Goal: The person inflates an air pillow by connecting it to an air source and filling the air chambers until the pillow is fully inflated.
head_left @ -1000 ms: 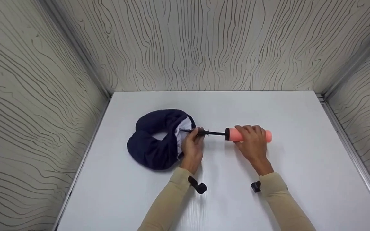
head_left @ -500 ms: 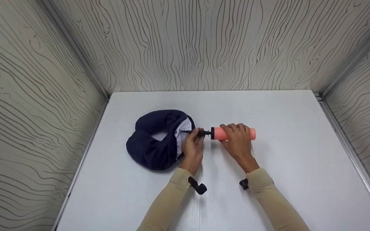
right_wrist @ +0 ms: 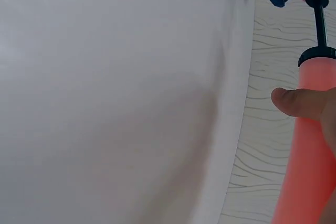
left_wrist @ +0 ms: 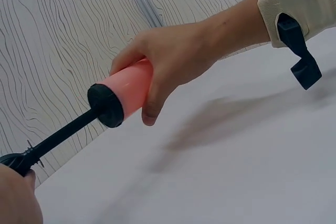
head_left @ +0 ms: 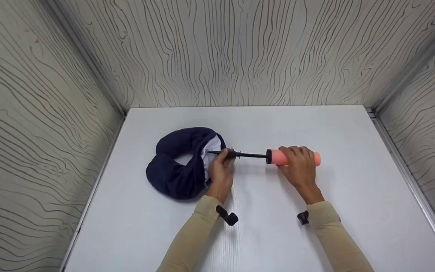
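A navy neck pillow (head_left: 176,181) lies on the table, its cover parted at the right side over a white inner part (head_left: 212,145). My left hand (head_left: 221,172) pinches the black handle end of a hand pump (head_left: 278,156), whose thin nozzle points into that white part; the exact contact of its tip is too small to tell. Round the pump's coral barrel (left_wrist: 128,85) my right hand (head_left: 300,166) is wrapped. Between the two hands a long stretch of black rod (head_left: 253,155) shows. The right wrist view has the right thumb (right_wrist: 299,102) lying across the barrel.
The white table (head_left: 263,230) is bounded by wood-patterned panels at the back (head_left: 217,56) and both sides. Metal rails run along the side edges. Each sleeve cuff carries a small black wrist camera (head_left: 228,216).
My right hand slid the barrel left toward the left hand, hiding most of the rod, then drew it back right. The left hand keeps its pinch on the pump beside the pillow.
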The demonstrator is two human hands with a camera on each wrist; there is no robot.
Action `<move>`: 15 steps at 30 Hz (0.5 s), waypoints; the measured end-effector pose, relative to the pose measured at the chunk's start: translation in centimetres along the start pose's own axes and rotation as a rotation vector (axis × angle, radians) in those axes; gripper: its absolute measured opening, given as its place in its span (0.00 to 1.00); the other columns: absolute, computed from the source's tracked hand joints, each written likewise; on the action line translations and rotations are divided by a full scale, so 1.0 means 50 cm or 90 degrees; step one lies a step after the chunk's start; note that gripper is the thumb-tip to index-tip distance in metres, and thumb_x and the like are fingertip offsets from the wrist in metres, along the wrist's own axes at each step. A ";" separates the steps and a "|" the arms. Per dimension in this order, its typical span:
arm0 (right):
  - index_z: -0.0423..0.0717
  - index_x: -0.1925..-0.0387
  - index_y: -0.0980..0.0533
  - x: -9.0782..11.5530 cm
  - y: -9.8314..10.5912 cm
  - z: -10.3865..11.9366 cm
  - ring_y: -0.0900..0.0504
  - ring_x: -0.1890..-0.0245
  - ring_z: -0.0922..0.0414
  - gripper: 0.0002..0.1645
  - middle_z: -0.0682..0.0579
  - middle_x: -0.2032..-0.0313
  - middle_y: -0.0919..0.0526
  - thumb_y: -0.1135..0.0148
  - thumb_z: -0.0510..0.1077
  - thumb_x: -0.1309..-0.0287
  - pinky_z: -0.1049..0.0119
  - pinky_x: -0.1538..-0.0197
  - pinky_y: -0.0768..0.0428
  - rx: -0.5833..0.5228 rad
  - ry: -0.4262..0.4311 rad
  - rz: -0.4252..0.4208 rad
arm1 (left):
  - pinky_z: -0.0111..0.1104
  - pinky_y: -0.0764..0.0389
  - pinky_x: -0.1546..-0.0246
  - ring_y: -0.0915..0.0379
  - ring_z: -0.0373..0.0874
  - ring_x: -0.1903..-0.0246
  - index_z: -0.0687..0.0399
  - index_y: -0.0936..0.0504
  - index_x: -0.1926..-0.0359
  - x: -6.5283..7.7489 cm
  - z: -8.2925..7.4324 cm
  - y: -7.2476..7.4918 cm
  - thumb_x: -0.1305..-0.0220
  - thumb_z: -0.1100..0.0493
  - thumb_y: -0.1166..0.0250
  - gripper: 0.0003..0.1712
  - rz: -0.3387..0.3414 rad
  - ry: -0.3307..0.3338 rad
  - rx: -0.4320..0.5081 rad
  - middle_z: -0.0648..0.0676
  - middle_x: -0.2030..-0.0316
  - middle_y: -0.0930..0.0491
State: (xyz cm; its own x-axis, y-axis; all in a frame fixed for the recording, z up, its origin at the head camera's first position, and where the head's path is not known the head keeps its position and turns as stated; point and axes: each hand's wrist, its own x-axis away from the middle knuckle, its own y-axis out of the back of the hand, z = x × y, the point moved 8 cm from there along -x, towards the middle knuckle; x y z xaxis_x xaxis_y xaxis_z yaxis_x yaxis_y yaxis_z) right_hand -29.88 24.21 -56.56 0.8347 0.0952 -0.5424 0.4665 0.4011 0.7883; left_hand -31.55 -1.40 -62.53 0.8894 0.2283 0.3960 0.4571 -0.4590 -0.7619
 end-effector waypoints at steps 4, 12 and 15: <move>0.47 0.44 0.15 0.007 0.012 -0.018 0.21 0.48 0.37 0.35 0.39 0.50 0.11 0.11 0.40 0.57 0.38 0.37 0.25 0.003 -0.013 -0.016 | 0.38 0.12 0.47 0.13 0.44 0.63 0.62 0.19 0.65 -0.002 -0.002 0.001 0.28 0.71 0.37 0.07 -0.001 -0.001 0.005 0.55 0.68 0.14; 0.49 0.42 0.15 -0.007 -0.015 0.052 0.21 0.48 0.38 0.36 0.41 0.51 0.11 0.11 0.42 0.56 0.39 0.38 0.25 0.017 0.009 0.002 | 0.36 0.11 0.50 0.13 0.43 0.64 0.61 0.19 0.66 0.014 0.025 -0.004 0.28 0.72 0.37 0.08 -0.008 0.004 0.016 0.54 0.69 0.14; 0.49 0.43 0.15 -0.017 -0.025 0.081 0.20 0.48 0.38 0.36 0.42 0.52 0.11 0.11 0.41 0.57 0.40 0.38 0.25 0.021 0.010 -0.004 | 0.36 0.10 0.49 0.13 0.42 0.64 0.60 0.18 0.67 0.019 0.031 -0.006 0.29 0.72 0.36 0.08 -0.012 -0.004 0.019 0.53 0.69 0.13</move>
State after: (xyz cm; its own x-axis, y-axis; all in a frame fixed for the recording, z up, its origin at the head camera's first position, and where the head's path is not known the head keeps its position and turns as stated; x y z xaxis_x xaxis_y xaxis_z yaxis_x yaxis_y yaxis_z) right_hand -29.97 19.95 -55.91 0.8270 0.1072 -0.5519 0.4817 0.3710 0.7939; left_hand -30.82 0.30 -62.71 0.8803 0.2421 0.4079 0.4742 -0.4291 -0.7688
